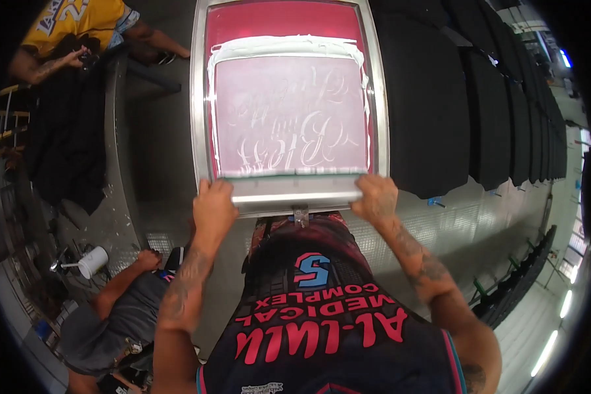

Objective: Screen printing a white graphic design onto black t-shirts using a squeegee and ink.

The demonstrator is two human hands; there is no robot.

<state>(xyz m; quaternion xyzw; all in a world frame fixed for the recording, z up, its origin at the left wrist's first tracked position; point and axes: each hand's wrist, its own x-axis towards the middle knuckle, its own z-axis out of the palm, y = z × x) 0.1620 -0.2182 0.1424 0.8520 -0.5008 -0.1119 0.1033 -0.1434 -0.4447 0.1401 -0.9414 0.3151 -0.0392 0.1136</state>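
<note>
As the fingers of the left hand (215,207) and the right hand (376,199) are closed over opposite ends of a wide metal squeegee (292,190), its blade is set across the near end of a silver screen-printing frame (199,98). Beyond the blade, pale pink mesh (256,75) is crossed by curling script, and a thick ridge of white ink (289,47) is banked along the far side, with thinner smears down both edges. Good results would best be had with equal pressure from both hands, the blade held at one steady angle and squared to the frame, so that ink is spread evenly and no streaks are left at the sides. A clamp (301,217) is seen at the frame's near edge. To the right, black garments (427,118) are laid out in a row; to the left, a co-worker in a yellow jersey (72,26) and a white bucket (93,261) are seen.
</note>
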